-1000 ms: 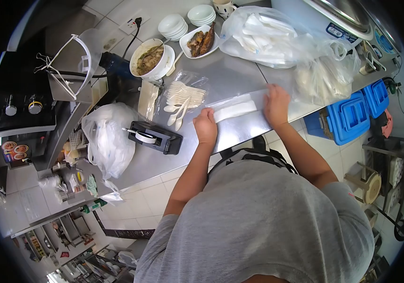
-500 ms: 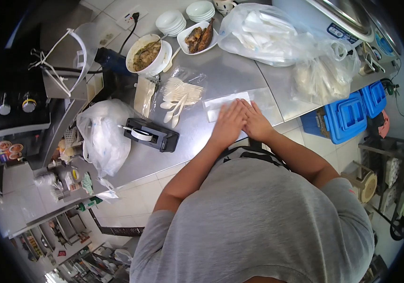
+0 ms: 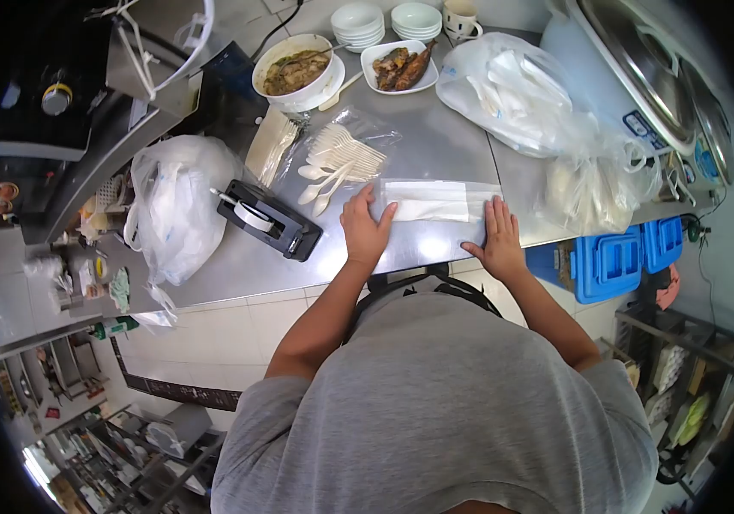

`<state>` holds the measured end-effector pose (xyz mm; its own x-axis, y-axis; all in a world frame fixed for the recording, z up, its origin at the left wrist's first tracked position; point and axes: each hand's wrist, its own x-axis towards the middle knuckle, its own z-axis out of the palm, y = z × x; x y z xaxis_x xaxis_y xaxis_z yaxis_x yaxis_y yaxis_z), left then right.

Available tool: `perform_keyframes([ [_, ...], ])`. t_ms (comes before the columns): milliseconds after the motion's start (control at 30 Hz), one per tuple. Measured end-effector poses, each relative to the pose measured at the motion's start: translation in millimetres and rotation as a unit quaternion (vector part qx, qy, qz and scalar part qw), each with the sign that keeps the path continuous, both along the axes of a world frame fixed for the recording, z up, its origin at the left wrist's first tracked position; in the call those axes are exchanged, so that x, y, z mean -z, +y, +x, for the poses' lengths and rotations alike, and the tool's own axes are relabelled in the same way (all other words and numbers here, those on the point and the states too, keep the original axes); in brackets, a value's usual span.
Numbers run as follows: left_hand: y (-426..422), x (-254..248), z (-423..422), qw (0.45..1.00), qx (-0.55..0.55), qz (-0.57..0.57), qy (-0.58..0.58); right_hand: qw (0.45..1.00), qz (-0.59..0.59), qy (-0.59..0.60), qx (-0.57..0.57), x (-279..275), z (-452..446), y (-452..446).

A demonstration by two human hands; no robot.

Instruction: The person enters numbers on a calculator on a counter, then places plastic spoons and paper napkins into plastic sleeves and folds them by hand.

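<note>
On the steel counter lies a folded white napkin (image 3: pixel 425 206) inside a clear plastic sleeve (image 3: pixel 480 194). My left hand (image 3: pixel 367 224) rests at the sleeve's left end, thumb and fingers apart. At the right end my right hand (image 3: pixel 497 238) lies with its fingers stretched over the edge of the plastic. Neither hand grips anything. Just beyond my left hand, pale wooden forks (image 3: pixel 345 154) and spoons (image 3: pixel 322 190) are spread on clear wrap. A black tape dispenser (image 3: pixel 274 224) stands to the left of my left hand.
Behind are a bowl of stew (image 3: pixel 296 75), a dish of fish (image 3: pixel 398 67) and stacked white bowls (image 3: pixel 356 26). Plastic bags (image 3: pixel 504 94) lie at the back right, another bag (image 3: pixel 180 206) at the left. Blue lidded bins (image 3: pixel 608 267) stand below the counter's right side.
My hands, together on top of the napkin before, have moved apart to the two ends of the sleeve. The napkin now shows fully, and the camera view has shifted.
</note>
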<state>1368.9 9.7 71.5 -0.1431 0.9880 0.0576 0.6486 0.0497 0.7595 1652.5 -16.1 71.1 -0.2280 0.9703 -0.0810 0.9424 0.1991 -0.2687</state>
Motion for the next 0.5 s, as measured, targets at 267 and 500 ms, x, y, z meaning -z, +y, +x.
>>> perform_keyframes([
  [267, 12, 19, 8, 0.977, -0.06, 0.015, -0.204, 0.998, -0.045, -0.043, -0.011, -12, -2, 6],
  [500, 7, 38, 6, 0.98, -0.031, 0.038, -0.194, 0.922, -0.122, 0.366, 0.003, -83, -114, 54],
])
